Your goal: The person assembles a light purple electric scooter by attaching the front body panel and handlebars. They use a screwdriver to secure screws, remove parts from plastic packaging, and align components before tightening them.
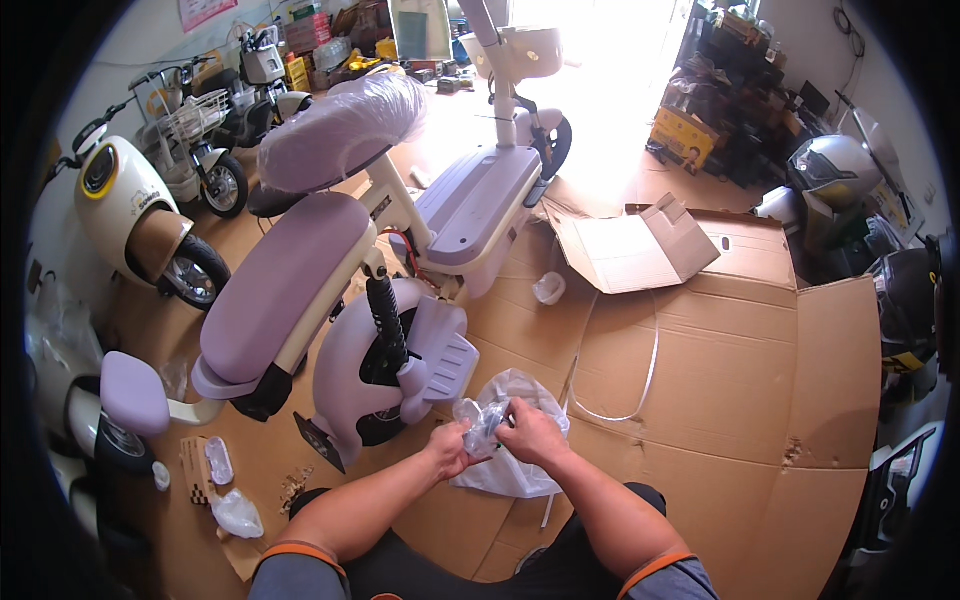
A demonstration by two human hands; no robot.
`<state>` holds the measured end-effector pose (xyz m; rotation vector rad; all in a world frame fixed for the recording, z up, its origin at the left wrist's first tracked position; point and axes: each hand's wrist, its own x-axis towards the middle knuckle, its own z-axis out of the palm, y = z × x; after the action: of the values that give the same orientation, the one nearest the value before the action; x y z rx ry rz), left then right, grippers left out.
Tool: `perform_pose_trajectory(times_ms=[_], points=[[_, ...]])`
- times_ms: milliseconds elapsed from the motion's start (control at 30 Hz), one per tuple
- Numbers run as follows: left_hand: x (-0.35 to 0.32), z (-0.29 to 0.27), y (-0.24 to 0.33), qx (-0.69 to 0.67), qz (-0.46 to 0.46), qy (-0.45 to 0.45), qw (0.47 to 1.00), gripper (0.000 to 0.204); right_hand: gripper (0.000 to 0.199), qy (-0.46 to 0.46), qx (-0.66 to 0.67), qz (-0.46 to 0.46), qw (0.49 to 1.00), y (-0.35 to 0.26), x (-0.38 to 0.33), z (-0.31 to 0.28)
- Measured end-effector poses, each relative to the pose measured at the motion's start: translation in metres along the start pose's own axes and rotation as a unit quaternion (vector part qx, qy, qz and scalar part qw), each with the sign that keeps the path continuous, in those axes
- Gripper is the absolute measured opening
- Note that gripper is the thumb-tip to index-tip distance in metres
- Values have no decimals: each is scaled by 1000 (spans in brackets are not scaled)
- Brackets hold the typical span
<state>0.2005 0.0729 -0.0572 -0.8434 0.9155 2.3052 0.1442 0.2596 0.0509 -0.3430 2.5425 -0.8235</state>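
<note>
Both my hands meet low in the middle of the view over a clear plastic bag [512,465] lying on flattened cardboard. My left hand [450,447] and my right hand [530,432] pinch a small crumpled clear plastic packet [482,422] between them, just above the bag. What is inside the packet cannot be made out. Right in front of my hands stands a lilac electric scooter [400,290], its seat tipped up, its rear wheel cover and black shock absorber [386,320] nearest to me.
Flattened cardboard [700,380] covers the floor, with an open box [640,245] and a white strap [640,385] on it. Small plastic bags [235,512] lie at lower left. Other scooters [140,215] stand left, helmets [838,170] and boxes right.
</note>
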Motion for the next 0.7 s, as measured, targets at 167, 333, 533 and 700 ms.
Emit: perform_pose_trajectory(times_ms=[167, 333, 533, 700], points=[[23, -24, -10, -16, -10, 35, 999, 46, 50, -82, -72, 23, 994, 5, 2, 6], [40, -41, -8, 5, -39, 22, 999, 48, 54, -140, -101, 32, 984, 4, 3, -12], [49, -33, -20, 166, -189, 135, 958, 68, 51, -121, -80, 66, 987, 11, 1, -31], [38, -72, -32, 446, -84, 142, 880, 74, 46, -106, -61, 10, 992, 5, 4, -22]])
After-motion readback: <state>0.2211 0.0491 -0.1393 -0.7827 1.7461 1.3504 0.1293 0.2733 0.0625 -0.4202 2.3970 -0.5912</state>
